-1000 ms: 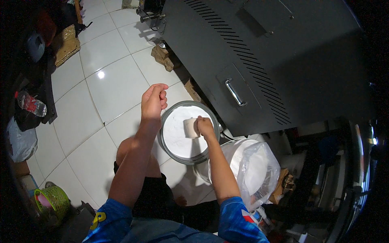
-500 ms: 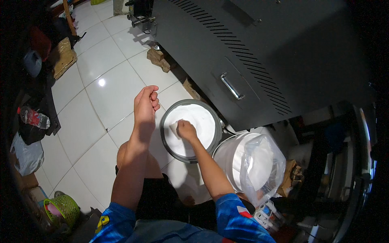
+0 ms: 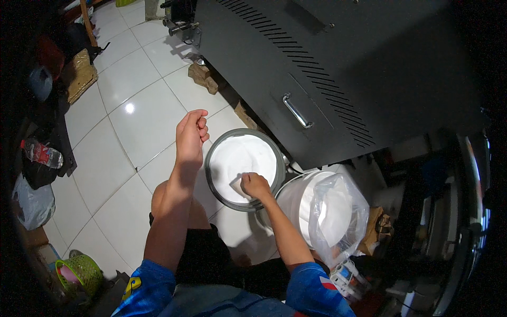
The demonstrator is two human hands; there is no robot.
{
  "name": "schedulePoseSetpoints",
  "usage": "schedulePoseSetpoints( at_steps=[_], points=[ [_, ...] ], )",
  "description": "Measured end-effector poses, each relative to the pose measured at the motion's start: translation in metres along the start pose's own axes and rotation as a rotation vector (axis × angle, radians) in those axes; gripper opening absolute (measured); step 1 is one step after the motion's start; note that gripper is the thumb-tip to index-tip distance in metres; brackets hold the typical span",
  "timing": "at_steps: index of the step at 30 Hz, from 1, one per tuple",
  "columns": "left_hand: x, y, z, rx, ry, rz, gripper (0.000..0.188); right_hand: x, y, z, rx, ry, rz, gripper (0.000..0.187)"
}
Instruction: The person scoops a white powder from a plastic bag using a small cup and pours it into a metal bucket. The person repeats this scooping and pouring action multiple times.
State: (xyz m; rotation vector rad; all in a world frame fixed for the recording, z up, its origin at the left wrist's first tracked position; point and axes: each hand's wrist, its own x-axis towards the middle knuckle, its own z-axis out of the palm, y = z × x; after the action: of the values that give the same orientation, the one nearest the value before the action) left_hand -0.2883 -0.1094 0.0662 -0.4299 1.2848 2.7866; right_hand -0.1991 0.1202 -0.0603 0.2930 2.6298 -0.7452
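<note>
My right hand (image 3: 254,186) is closed on a pale, flat, card-like piece (image 3: 237,183) whose exact kind I cannot make out. That piece dips into white powder (image 3: 243,158) inside a round grey-rimmed tub (image 3: 209,179), towards its near side. The powder's surface is uneven, with a shallow curved ridge. Left of the tub, my left hand (image 3: 191,134) hangs above the tiles with its fingers curled in and nothing visible in them. Just right of the tub stands a white bucket (image 3: 293,203), lined with a clear plastic bag (image 3: 362,211) and holding more white powder.
A large dark grey machine cabinet (image 3: 338,68) with a chrome handle (image 3: 297,112) rises beyond the tub. White floor tiles (image 3: 132,105) spread to the left. A plastic bottle (image 3: 43,154), a white bag (image 3: 33,198) and a green basket (image 3: 87,274) lie along the left edge.
My right hand has moved with the flat piece toward me and slightly right, from the middle of the powder to the tub's near side. My left hand has stayed almost still.
</note>
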Motion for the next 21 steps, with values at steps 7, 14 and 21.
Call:
schedulePoseSetpoints(
  at_steps=[7,14,21],
  points=[
    [0.000,-0.003,0.004,0.005,-0.007,-0.010,0.017,-0.042,0.030,-0.005,0.315,0.263,0.016,0.044],
    [-0.001,-0.011,0.012,0.011,0.004,-0.039,0.017,-0.064,0.059,0.035,0.252,0.325,-0.085,0.046],
    [-0.004,-0.013,0.013,0.038,-0.028,-0.032,0.018,-0.058,0.046,0.019,0.069,0.223,0.020,0.047]
  ],
)
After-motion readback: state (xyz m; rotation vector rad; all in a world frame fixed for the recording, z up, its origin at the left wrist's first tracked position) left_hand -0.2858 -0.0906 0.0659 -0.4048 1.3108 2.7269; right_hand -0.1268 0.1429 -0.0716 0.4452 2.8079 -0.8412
